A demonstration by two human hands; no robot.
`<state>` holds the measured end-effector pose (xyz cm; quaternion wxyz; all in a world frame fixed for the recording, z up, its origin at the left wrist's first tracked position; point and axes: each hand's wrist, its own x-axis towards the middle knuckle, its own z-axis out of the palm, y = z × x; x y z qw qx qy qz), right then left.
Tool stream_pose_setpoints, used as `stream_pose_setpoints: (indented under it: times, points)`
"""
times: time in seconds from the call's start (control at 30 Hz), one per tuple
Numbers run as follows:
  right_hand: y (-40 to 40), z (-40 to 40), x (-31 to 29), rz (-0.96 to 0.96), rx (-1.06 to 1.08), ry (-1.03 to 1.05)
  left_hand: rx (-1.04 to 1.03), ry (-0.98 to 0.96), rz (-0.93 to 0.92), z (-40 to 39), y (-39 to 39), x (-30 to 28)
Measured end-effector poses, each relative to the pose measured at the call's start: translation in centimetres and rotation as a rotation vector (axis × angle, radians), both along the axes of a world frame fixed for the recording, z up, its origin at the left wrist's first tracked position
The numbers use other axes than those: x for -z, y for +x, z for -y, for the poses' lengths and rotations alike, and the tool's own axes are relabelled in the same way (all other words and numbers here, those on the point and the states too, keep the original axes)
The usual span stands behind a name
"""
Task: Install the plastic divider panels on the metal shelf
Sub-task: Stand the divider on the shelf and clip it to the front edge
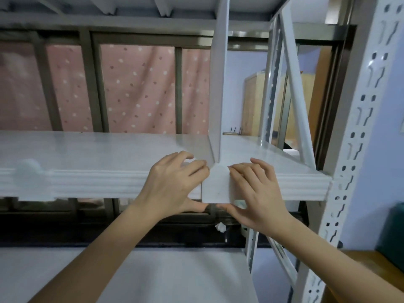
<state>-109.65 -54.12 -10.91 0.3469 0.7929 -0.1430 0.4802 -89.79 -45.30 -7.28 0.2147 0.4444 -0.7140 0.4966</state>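
A white plastic divider panel (218, 84) stands upright on the white metal shelf (98, 149), running from the shelf above down to the front edge. Its flat foot clip (216, 186) hangs over the shelf's ribbed front lip. My left hand (172, 184) grips the lip just left of the clip, fingers on top, thumb underneath. On the clip's other side my right hand (255, 191) mirrors that grip, thumb under the clip's lower edge. Both hands touch the clip's sides.
A perforated white upright post (358, 149) stands at the right, with diagonal braces (295, 95) behind it. A round white clip (28, 173) sits on the lip at far left. A lower shelf board (175, 276) lies below. Window bars and a pink dotted curtain (140, 88) are behind.
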Motion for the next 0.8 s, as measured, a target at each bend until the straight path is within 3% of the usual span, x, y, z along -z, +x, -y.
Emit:
stream_pose_setpoints:
  times: [0.8]
  points:
    - [3.7, -1.9, -0.5, -0.048, 0.066, -0.005, 0.043, 0.093, -0.029, -0.8, 4.5, 0.1]
